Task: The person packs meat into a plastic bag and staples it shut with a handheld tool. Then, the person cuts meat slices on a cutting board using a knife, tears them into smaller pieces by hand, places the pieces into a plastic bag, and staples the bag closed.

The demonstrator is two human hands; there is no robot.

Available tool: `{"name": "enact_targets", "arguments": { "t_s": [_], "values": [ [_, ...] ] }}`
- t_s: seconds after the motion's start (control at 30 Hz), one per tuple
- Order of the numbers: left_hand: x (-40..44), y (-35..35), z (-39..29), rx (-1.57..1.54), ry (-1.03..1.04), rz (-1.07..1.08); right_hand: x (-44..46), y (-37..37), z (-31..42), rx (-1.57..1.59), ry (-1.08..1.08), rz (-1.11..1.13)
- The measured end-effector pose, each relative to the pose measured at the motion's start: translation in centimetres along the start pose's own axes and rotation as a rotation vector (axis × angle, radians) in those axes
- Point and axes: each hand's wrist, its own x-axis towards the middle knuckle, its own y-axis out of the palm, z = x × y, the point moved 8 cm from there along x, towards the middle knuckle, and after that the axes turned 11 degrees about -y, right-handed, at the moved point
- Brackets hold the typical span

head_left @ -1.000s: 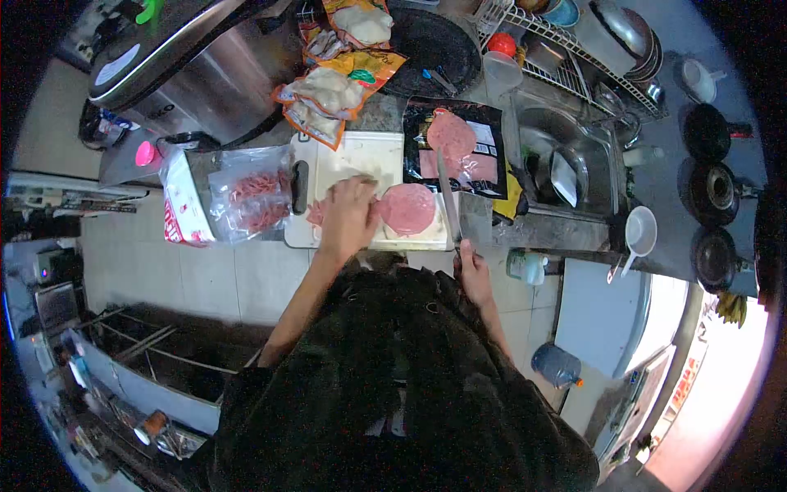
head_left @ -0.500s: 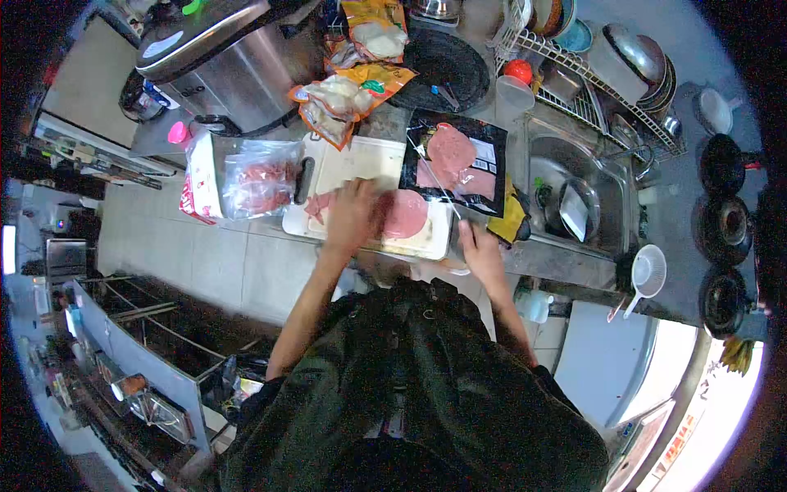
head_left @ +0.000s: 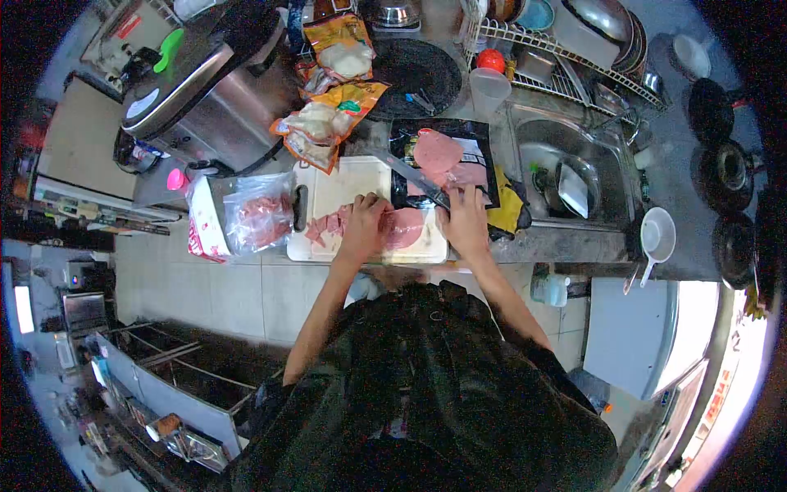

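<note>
My left hand presses down with bent fingers on pink round ham slices lying on a white cutting board. Small cut pieces of ham lie to the left of that hand. In my right hand is a knife, gripped by its dark handle. Its blade slants up and left over the board's right side and the edge of a black ham packet. Another round slice rests on this packet.
Left of the board sits a clear bag of reddish meat. Orange food packets and a round black tray are behind. A steel sink is to the right, with a dish rack above it.
My right hand has moved up and inward toward the board, and the knife blade now slants further left. My left hand stays on the ham. The head view has shifted slightly.
</note>
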Motion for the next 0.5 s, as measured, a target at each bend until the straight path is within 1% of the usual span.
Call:
{"name": "enact_targets", "arguments": {
  "t_s": [0.07,0.1,0.13,0.2,0.23,0.27,0.33,0.37,0.43,0.5],
  "values": [
    [0.1,-1.4,-0.8,-0.082,0.049,-0.011,0.5,-1.9,1.9,0.08,-0.037,-0.046],
    [0.1,-2.3,-1.3,-0.117,0.066,-0.02,0.5,-1.8,2.7,0.189,-0.147,-0.127],
    [0.0,-3.0,-2.0,-0.156,0.078,-0.028,0.9,-1.9,3.7,0.252,-0.224,-0.104],
    [-0.1,-4.3,-3.1,-0.128,0.074,-0.095,1.5,-2.6,5.9,0.381,-0.38,-0.048],
    [0.0,-5.0,-3.7,-0.121,0.077,-0.137,1.9,-3.2,6.5,0.479,-0.361,-0.023],
    [0.0,-5.7,-4.1,-0.112,0.08,-0.181,2.0,-3.3,6.8,0.494,-0.381,-0.003],
    [-0.6,-5.8,-4.3,-0.085,0.074,-0.188,2.1,-3.4,7.3,0.524,-0.418,0.04],
    [-1.3,-5.2,-3.9,-0.073,0.08,-0.183,1.8,-4.0,7.6,0.53,-0.406,-0.006],
    [-3.2,-3.2,-2.7,0.0,0.082,-0.187,0.1,-2.6,7.6,0.489,-0.442,0.031],
    [-5.5,-0.8,-1.2,-0.093,0.043,-0.127,-2.0,-0.4,6.9,0.402,-0.497,0.042]
  ]
}}
